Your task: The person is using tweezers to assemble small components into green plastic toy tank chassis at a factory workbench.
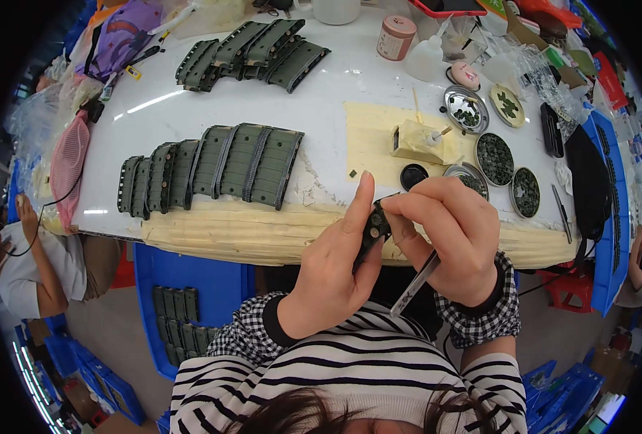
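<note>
While the left hand (334,266) is gripping a dark green piece (374,230) over the padded table edge (241,233), the right hand (451,242) is holding tweezers (416,282) and bringing its fingertips against the piece's upper end. Between the 2 hands, the long axis is slanting from upper right to lower left.

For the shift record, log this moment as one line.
left hand: holds dark part | right hand: at part, holds metal tweezers | table: green strips, silver dish with green pieces
</note>
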### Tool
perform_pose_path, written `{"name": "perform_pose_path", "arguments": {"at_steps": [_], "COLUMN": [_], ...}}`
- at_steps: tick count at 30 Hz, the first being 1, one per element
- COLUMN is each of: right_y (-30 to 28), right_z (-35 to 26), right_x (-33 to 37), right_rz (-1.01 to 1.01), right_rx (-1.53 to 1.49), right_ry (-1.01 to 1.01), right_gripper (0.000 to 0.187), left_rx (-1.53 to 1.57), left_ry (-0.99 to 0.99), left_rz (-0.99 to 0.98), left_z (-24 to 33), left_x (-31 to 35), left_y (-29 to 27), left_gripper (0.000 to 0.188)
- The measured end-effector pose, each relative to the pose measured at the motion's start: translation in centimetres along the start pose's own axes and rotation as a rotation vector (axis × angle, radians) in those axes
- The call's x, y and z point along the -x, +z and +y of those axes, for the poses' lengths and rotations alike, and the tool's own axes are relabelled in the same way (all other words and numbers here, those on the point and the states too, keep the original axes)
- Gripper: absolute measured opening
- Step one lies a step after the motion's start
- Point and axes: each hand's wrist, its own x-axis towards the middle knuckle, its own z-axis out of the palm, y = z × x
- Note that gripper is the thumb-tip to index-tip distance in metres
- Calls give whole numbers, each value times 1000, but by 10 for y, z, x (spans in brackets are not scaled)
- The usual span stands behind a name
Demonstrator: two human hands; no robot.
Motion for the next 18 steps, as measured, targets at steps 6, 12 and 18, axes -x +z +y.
{"name": "perform_pose_path", "arguments": {"at_steps": [6, 12, 18], "right_y": [0, 2, 2], "right_z": [0, 2, 3], "right_x": [1, 3, 3], "right_rz": [-16, -21, -27], "right_rx": [16, -16, -46], "right_ry": [-9, -6, -12], "right_gripper": [31, 31, 30], "left_rx": [-37, -40, -42], "left_ry": [16, 26, 47], "left_rz": [20, -15, -35], "left_z": [-1, -2, -3], "left_x": [-1, -2, -4], "left_y": [1, -2, -3], "left_gripper": [73, 72, 72]}}
